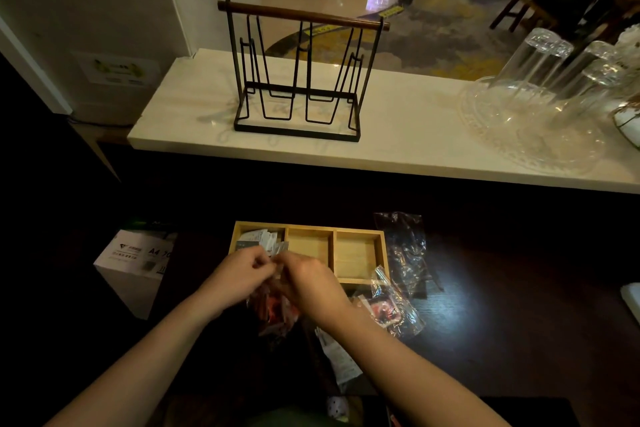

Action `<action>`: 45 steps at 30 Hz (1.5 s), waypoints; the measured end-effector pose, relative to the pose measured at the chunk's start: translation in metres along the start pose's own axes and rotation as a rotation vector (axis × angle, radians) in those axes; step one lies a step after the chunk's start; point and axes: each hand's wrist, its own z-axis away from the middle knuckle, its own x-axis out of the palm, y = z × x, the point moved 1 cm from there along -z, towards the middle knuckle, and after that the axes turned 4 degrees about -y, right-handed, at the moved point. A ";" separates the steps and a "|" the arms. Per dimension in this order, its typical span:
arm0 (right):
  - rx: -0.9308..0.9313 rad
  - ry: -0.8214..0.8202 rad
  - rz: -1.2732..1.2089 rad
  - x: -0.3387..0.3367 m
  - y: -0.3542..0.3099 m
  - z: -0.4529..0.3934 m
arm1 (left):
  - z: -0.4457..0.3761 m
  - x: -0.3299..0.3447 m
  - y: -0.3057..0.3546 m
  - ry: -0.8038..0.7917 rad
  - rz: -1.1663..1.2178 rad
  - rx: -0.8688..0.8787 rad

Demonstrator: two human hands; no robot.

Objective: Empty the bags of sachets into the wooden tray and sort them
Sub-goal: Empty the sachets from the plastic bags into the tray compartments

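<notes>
- A clear bag (273,308) of red sachets is held up between both hands at the near edge of the tray (360,279), above the dark desk (485,305).
- The top of the bag is pinched by the curled fingers of the left hand (242,270); the grip is closed on the plastic.
- The same bag top is pinched by the right hand (308,279), which is set just beside the left, knuckles nearly touching.
- The tray is seen divided into three compartments; white and grey sachets (263,241) are piled in the left one, while bare wood is shown in the middle and right ones.
- A second bag (391,310), with reddish sachets inside, is laid on the desk against the tray's near right corner.
- A crumpled bag (405,246) is left lying just right of the tray.
- A paper slip (341,357) is partly covered by the right forearm.
- A white box (135,263) marked A4 is placed left of the tray.
- On the pale counter (398,135) behind, a black wire rack (298,76) with a wooden bar is stood upright, and upturned glasses (540,73) are grouped on a glass plate (519,135) at the right.
</notes>
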 end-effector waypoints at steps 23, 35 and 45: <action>0.057 0.127 -0.273 -0.086 0.017 -0.050 | 0.008 -0.007 -0.053 0.446 0.603 -0.144; 0.295 0.038 -0.572 -0.063 0.054 -0.043 | -0.008 -0.052 -0.017 0.618 0.102 0.181; 0.467 -0.025 -0.807 -0.042 0.070 -0.036 | -0.009 -0.058 0.009 0.645 -0.052 0.292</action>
